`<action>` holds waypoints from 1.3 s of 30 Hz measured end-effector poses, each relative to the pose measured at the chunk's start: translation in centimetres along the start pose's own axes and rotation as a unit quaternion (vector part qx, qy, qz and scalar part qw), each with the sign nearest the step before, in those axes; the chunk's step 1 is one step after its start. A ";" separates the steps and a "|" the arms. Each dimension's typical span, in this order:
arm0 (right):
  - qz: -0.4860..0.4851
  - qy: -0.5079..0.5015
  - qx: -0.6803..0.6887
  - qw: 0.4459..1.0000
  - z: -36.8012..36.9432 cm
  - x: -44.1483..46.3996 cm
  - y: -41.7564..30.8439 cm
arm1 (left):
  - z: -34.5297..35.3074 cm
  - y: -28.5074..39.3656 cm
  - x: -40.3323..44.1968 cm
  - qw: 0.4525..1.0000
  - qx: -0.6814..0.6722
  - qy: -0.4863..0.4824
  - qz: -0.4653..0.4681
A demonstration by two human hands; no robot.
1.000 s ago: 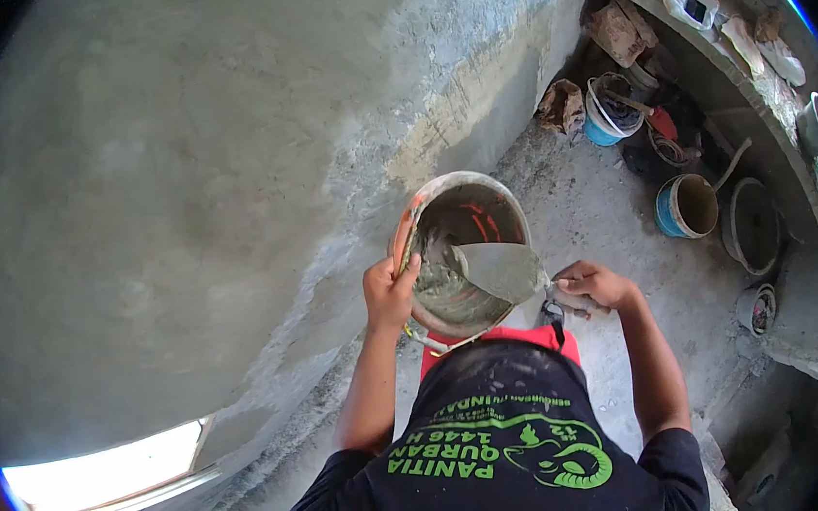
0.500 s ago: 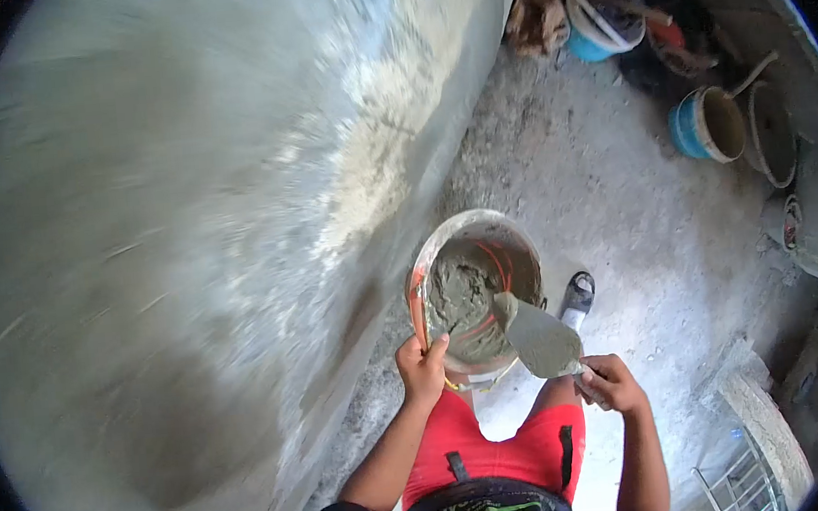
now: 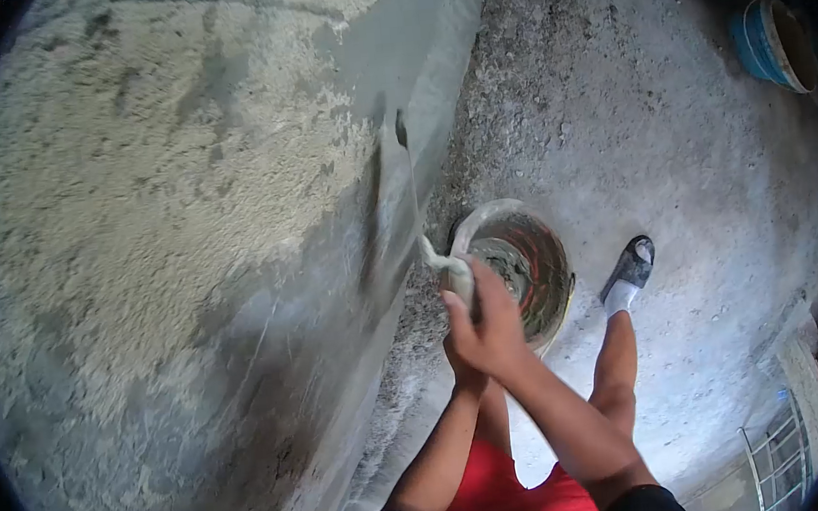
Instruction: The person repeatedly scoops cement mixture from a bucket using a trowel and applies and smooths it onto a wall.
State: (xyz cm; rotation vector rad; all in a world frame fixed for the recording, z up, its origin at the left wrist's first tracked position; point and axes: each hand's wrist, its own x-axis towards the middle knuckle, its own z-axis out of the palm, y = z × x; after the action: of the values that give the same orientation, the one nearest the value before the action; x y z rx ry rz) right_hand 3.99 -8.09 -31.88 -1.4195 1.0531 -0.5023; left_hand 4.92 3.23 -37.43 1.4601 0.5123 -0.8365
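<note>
My right hand (image 3: 493, 324) grips the pale, mortar-smeared handle of a trowel (image 3: 461, 282). Seen edge-on, the trowel's thin blade lies along the wall (image 3: 229, 203), against or very close to its surface. Rough tan plaster and smoother wet grey mortar cover that wall. Crossed under the right wrist is my left hand (image 3: 464, 369), beside the near rim of a bucket; its fingers are mostly hidden. The round bucket (image 3: 552, 243) holds grey wet mortar (image 3: 505, 259) low inside, with orange streaks on its inner wall.
A blue bucket (image 3: 762, 44) lies or stands at the upper right. My foot in a dark slide sandal (image 3: 635, 260) rests on the dusty concrete floor (image 3: 706, 200). A metal rack (image 3: 782, 456) is at the lower right.
My right hand has swung left across the bucket, bringing the trowel from above my right thigh to the wall. The view has shifted toward the wall, and my right arm now crosses over the left.
</note>
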 end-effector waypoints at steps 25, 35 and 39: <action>-0.082 0.030 0.216 0.973 6.7 -1.6 -4.1 | -6.2 -2.6 -1.1 0.901 0.411 -0.128 0.045; -0.091 -0.004 0.181 0.979 6.0 -4.2 -5.1 | -7.7 -2.2 0.4 0.860 0.447 -0.181 0.167; -0.049 0.023 0.136 0.989 4.2 -2.6 -3.8 | -6.9 -2.5 -1.6 0.941 0.321 -0.012 -0.106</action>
State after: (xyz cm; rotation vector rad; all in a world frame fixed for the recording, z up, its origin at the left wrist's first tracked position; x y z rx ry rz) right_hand 7.26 -4.28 -28.30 -1.2261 0.9153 -0.7256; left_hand 3.29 10.51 -38.37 2.0083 0.3961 -1.2684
